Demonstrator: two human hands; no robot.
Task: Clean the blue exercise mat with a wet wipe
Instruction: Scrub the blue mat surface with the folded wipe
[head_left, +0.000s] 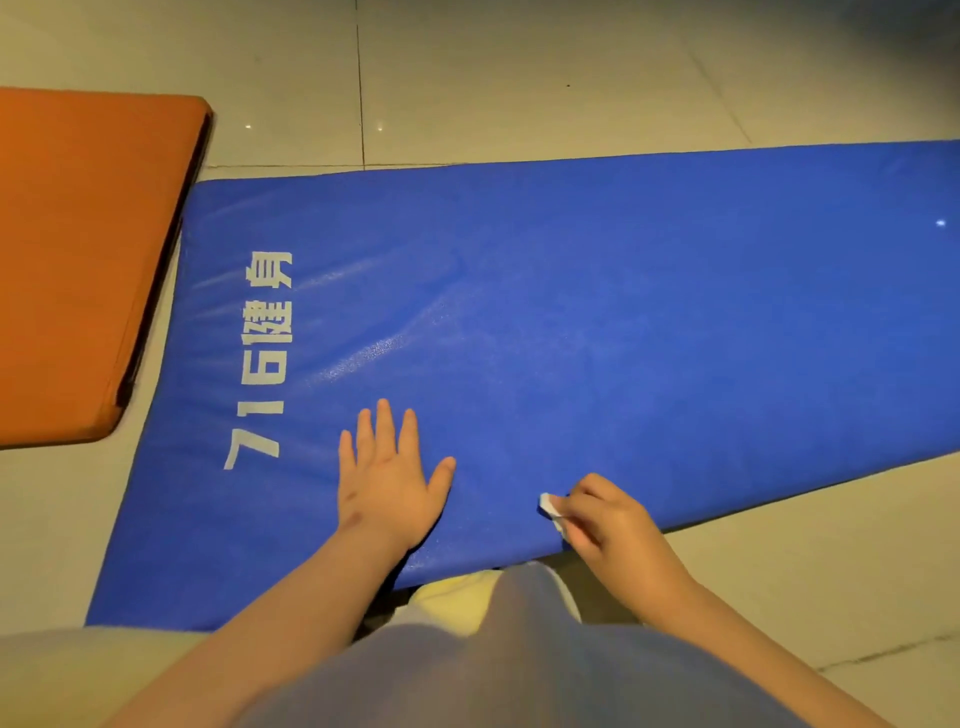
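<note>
The blue exercise mat (597, 291) lies flat on the floor, running from the left to beyond the right edge, with white printed characters near its left end. My left hand (387, 480) rests flat on the mat, fingers straight and spread. To its right, near the mat's front edge, my right hand (610, 519) grips a small folded white wet wipe (549, 508) and holds it down on the mat. Most of the wipe is hidden under my fingers.
An orange mat (88, 249) lies on the floor at the left, its corner close to the blue mat's left end. Pale floor tiles (519, 78) surround both mats. My knees and grey clothing (519, 649) fill the bottom of the view.
</note>
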